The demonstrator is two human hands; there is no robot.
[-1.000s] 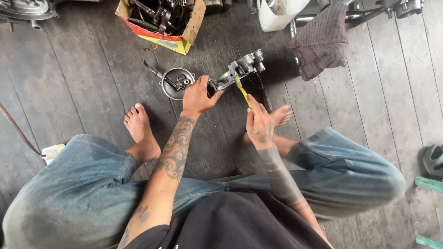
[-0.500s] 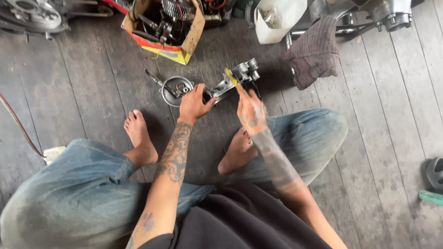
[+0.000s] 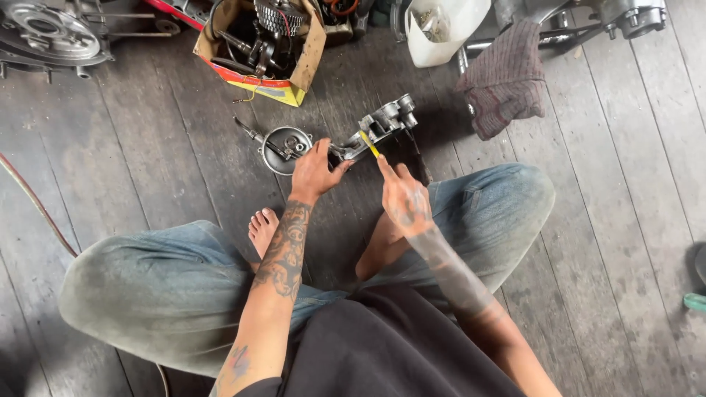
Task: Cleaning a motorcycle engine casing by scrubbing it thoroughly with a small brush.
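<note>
My left hand [image 3: 315,173] grips the near end of a grey metal engine part [image 3: 382,125] that rests on the dark wooden floor and reaches away to the upper right. A thin yellow-handled tool [image 3: 368,144] is pinched in my right hand [image 3: 403,197], its tip against the middle of the metal part. A round metal cover [image 3: 283,148] with small pieces in it lies just left of my left hand. I sit on the floor in jeans with my bare feet tucked below the hands.
A cardboard box [image 3: 259,82] of greasy parts stands behind the round cover. A white plastic container [image 3: 441,37] and a dark rag [image 3: 507,77] are at the back right. An engine casing [image 3: 48,33] lies at the far left. A teal object [image 3: 694,301] pokes in at the right edge.
My legs have folded in and the right knee has risen. Both hands stayed on the metal part, and the yellow tool moved slightly along it.
</note>
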